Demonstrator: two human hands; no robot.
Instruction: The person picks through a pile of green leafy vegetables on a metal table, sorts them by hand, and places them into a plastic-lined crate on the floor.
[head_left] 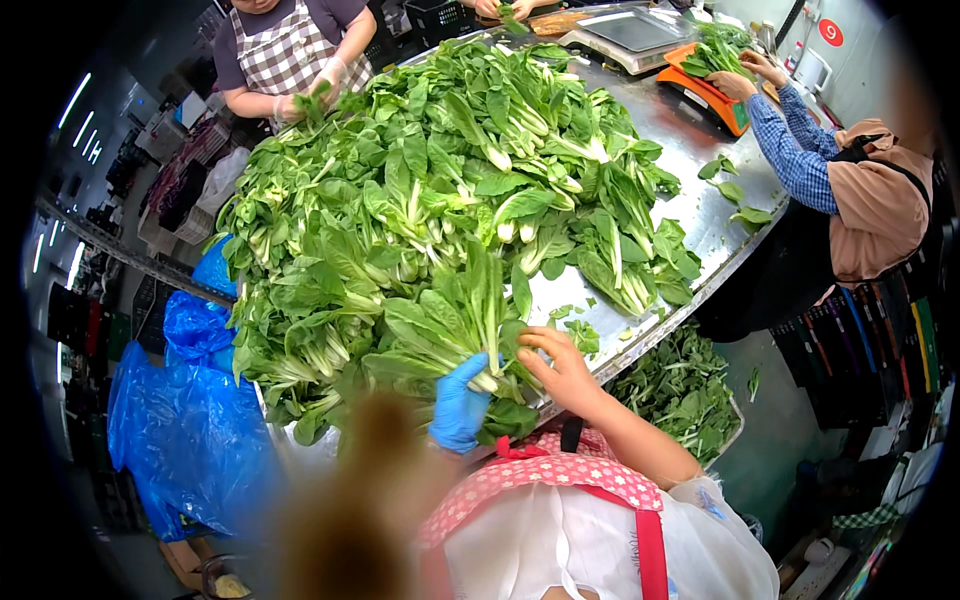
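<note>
In a blue glove, my left hand is closed round the base of a bunch of leafy greens, its pale stems pointing toward me. My bare right hand is just right of that bunch, fingers apart and slightly curled, fingertips touching the edge of its leaves. Behind both hands lies a large heap of similar greens on a steel table. A blurred brown shape covers part of the lower middle.
Co-workers handle greens at back left, back middle and right, the last at an orange scale. A grey scale stands behind. Blue plastic bags hang at left. A crate of loose leaves sits below the table's right edge.
</note>
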